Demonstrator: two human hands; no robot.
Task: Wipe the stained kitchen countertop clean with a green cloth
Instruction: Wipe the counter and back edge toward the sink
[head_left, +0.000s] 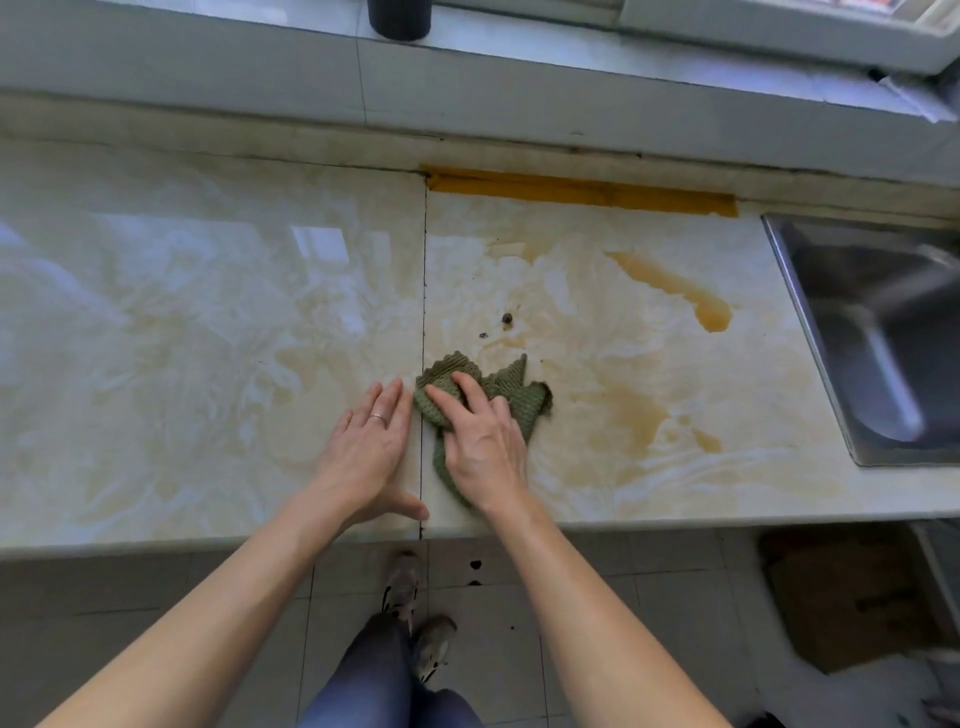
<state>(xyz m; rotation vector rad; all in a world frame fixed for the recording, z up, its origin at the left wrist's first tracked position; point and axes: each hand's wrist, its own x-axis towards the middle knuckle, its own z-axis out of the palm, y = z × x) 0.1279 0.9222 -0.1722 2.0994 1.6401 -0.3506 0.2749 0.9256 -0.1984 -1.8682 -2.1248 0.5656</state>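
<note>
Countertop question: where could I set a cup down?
Countertop left of the seam and left hand is bare. Right of the seam it's busy: green cloth under right hand, brown stains, then sink.

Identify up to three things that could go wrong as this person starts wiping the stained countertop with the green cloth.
1. The green cloth is bunched under the right hand, so it may smear the long brown streak rather than lift it.
2. Wiping outward could push the dark crumbs into the seam between the slabs.
3. The left hand lies flat on the glossy countertop; if the surface is wet, it might slip.
</note>
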